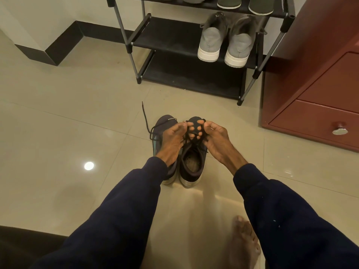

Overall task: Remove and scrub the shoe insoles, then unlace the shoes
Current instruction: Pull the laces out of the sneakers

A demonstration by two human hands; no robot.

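Two grips pinching lace (186, 141): left hand (172, 139), right hand (216, 139), level over shoe (191, 174); we read shoe axis pointing away, heel nearest; which eyelet, hard to tell.

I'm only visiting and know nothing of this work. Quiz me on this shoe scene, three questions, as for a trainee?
1. True or false: the left hand and right hand both hold the laces of one dark shoe.
2. Where do the grey sneakers stand? A) in a box B) on the shoe rack C) on a table
3. Fill in: a loose lace end lies on the ____.
Key: 1 true; 2 B; 3 floor.
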